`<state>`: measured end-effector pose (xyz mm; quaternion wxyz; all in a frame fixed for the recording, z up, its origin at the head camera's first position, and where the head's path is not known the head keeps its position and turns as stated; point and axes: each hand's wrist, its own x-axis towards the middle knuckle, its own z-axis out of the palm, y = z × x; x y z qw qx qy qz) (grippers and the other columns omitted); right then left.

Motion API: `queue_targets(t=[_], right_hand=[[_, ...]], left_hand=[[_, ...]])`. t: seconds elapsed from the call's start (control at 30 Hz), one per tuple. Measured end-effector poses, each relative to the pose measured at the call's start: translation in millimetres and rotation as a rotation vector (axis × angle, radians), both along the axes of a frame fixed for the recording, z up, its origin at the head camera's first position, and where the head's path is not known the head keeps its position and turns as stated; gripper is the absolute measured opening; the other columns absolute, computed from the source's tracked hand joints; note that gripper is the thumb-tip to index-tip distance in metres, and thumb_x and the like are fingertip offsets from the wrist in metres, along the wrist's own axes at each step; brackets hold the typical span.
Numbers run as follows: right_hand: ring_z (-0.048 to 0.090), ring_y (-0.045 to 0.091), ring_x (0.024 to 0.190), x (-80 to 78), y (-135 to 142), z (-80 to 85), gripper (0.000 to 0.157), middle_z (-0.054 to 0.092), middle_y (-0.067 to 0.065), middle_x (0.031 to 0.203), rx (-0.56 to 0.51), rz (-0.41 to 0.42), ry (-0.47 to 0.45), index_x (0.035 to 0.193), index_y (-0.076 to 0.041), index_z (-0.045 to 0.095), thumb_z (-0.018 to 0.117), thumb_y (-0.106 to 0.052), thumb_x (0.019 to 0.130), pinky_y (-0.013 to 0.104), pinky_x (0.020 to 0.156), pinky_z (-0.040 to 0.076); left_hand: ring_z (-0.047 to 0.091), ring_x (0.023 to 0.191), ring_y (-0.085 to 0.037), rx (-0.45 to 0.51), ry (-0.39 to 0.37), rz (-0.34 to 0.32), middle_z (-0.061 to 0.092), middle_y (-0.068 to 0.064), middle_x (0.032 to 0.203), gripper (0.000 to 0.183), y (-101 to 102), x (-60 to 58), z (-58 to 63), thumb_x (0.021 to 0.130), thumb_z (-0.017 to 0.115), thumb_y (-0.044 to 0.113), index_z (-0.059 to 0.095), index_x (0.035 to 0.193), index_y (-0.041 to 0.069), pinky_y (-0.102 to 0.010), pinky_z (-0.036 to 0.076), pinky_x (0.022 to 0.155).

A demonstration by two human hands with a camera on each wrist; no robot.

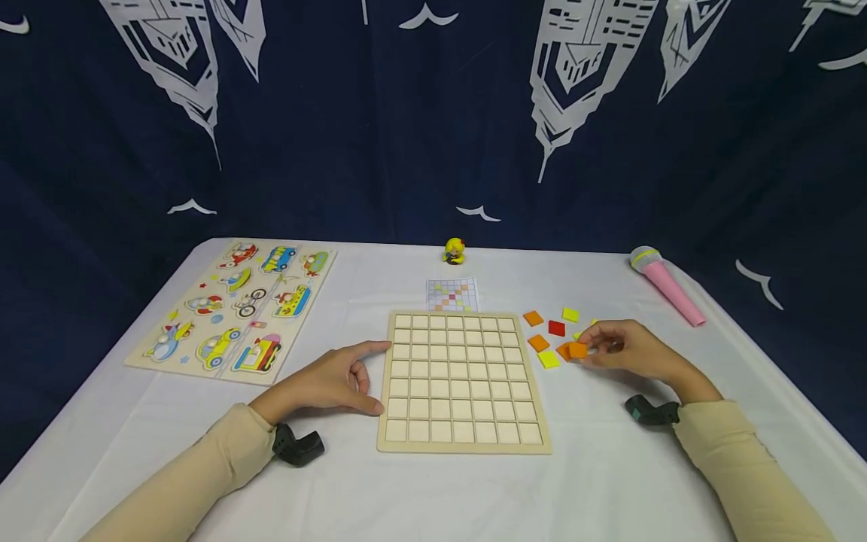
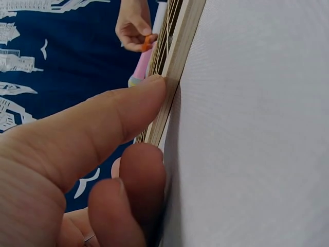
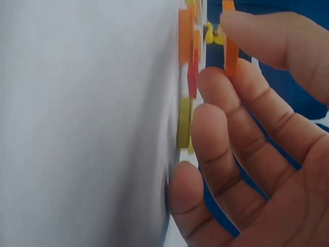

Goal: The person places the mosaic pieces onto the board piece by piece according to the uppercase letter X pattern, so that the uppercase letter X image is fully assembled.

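- Your right hand (image 1: 640, 350) pinches one orange tile (image 1: 578, 350) between thumb and fingertips, over the loose tiles towards the worktop's (image 1: 325, 497) right edge.
- Your left hand (image 1: 318, 384) grips nothing; its thumb and index fingertip touch the grid board (image 1: 460, 447) on the side facing the worktop's left edge.
- You seem to be picking up a tile; the next move probably calls for keeping that pinch and carrying the tile to a cell while the board stays steady.
- Board: one, mid-worktop, seven rows of seven cells.
- Loose tiles, right of the board: one red tile (image 1: 557, 328); two orange, plus apparently a third just behind the pinched one; two yellow tiles (image 1: 549, 359) in plain view, two more partly hidden by your fingers.
- Towards the far edge: one pattern card (image 1: 450, 293), one figurine (image 1: 454, 252).
- Near the far left corner, one vehicle puzzle (image 1: 230, 316) showing ten vehicles; near the far right corner, one pink microphone (image 1: 673, 293).
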<state>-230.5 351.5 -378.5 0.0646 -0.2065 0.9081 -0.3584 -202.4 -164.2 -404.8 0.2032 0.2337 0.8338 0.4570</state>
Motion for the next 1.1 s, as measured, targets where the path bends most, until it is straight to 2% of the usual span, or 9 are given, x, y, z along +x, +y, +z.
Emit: queue_targets(t=[0.27, 0.5, 0.63, 0.8, 1.1], right_hand=[[0.055, 0.014, 0.076, 2.8, -15.2, 4.7, 0.024, 0.071, 0.007, 0.097, -0.009, -0.022, 0.003, 0.111, 0.004, 0.074, 0.085, -0.001, 0.090, 0.024, 0.068, 0.047], [0.054, 0.015, 0.073, 4.0, -28.6, 5.6, 0.028, 0.066, 0.002, 0.089, -0.096, -0.025, 0.022, 0.112, 0.006, 0.072, 0.086, 0.000, 0.089, 0.024, 0.065, 0.046], [0.058, 0.014, 0.073, 3.7, -35.8, 3.7, 0.029, 0.069, 0.000, 0.091, -0.176, -0.035, -0.013, 0.115, 0.009, 0.070, 0.082, 0.000, 0.090, 0.024, 0.065, 0.047], [0.062, 0.013, 0.081, 1.1, -44.6, 3.2, 0.031, 0.071, 0.001, 0.100, -0.256, -0.061, -0.072, 0.120, 0.010, 0.068, 0.078, -0.001, 0.094, 0.024, 0.068, 0.052], [0.058, 0.016, 0.086, -6.1, -64.6, 9.8, 0.033, 0.063, 0.004, 0.093, -0.260, -0.103, -0.112, 0.121, 0.008, 0.067, 0.079, -0.007, 0.094, 0.024, 0.065, 0.047]], left_hand=[[0.057, 0.058, -0.012, 0.001, 0.002, -0.001, 0.066, -0.005, 0.080, 0.106, 0.4, -0.8, 0.2, 0.078, 0.097, 0.017, 0.038, 0.165, -0.001, -0.023, 0.046, 0.054], [0.057, 0.058, -0.012, -0.004, -0.004, 0.008, 0.066, -0.005, 0.080, 0.106, 0.7, -0.6, 0.5, 0.078, 0.097, 0.016, 0.038, 0.165, 0.000, -0.023, 0.046, 0.054], [0.057, 0.058, -0.013, -0.002, -0.007, 0.008, 0.066, -0.005, 0.080, 0.106, 0.9, -0.5, 0.6, 0.078, 0.097, 0.016, 0.038, 0.164, 0.000, -0.023, 0.046, 0.054], [0.056, 0.057, -0.012, -0.002, -0.018, 0.011, 0.066, -0.005, 0.080, 0.105, 1.0, -0.4, 0.6, 0.078, 0.096, 0.015, 0.038, 0.164, 0.000, -0.023, 0.046, 0.054], [0.056, 0.057, -0.012, -0.004, -0.022, 0.014, 0.065, -0.006, 0.080, 0.105, 0.7, -1.0, 1.4, 0.078, 0.097, 0.015, 0.039, 0.164, 0.000, -0.023, 0.046, 0.054]])
